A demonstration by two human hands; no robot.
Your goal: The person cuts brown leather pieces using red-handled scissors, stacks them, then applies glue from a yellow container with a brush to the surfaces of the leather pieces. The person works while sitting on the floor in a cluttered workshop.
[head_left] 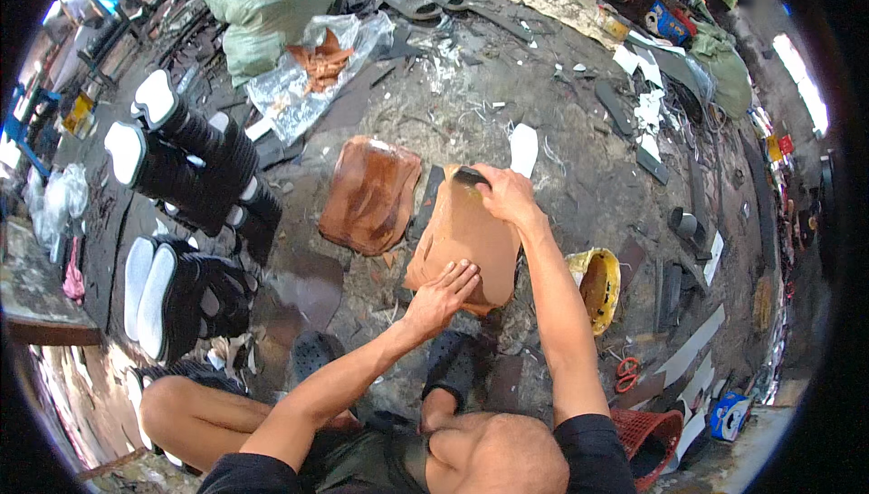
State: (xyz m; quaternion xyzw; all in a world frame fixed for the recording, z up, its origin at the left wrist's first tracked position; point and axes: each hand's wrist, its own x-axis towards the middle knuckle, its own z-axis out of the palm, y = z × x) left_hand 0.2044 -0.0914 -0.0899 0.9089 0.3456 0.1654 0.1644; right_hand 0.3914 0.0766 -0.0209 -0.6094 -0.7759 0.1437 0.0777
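A tan leather-like sheet lies in front of me on a darker flat piece. My left hand rests flat on its near left part, fingers stretched out and holding nothing. At the sheet's far edge, my right hand is closed around a small dark, flat tool; its exact kind cannot be made out. Left of the sheet sits a stack of glossy brown pieces. To the right, a yellow tub is tipped toward me, its inside stained.
Stacked black shoes with white soles stand at left. A green sack and a clear plastic bag with brown scraps lie beyond. Red-handled scissors and a red basket are at near right. Scraps litter the floor.
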